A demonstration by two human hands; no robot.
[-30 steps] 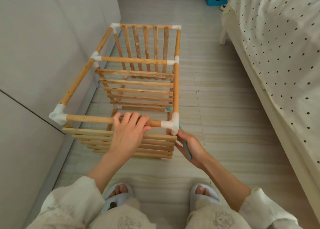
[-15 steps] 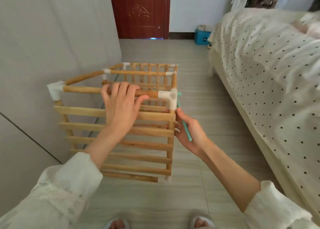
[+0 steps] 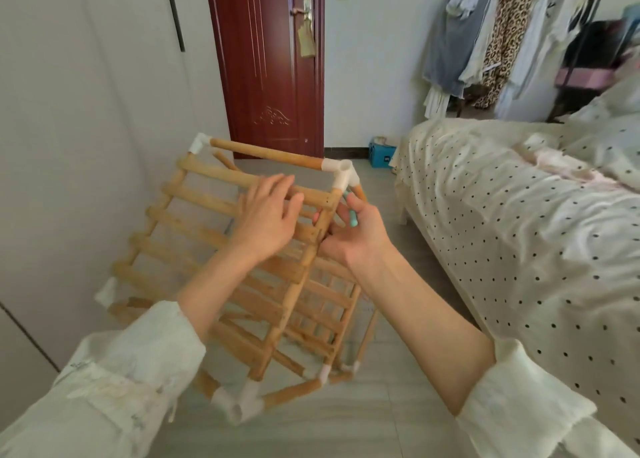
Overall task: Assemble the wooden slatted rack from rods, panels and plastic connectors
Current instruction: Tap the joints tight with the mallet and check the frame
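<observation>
The wooden slatted rack [image 3: 204, 197] is tipped up at an angle in front of me, one slatted panel facing me. White plastic connectors [image 3: 341, 171] join its rods at the corners; another connector [image 3: 242, 402] is at the low near corner. My left hand [image 3: 266, 222] lies on the upper slats, fingers fairly straight and spread. My right hand [image 3: 356, 242] curls round the rack's right corner post just under the top connector and pinches a small teal tool [image 3: 353, 219] in the same grip.
A white wall or cabinet front [image 3: 69, 145] runs close along the left. A bed with a dotted cover [image 3: 519, 232] fills the right. A red door [image 3: 270, 66], a blue box [image 3: 381, 154] and hanging clothes [image 3: 502, 34] are at the back.
The rack has been raised from the floor and tilted. My left hand has left the top rod and now lies on the slats. My view has swung up towards the door.
</observation>
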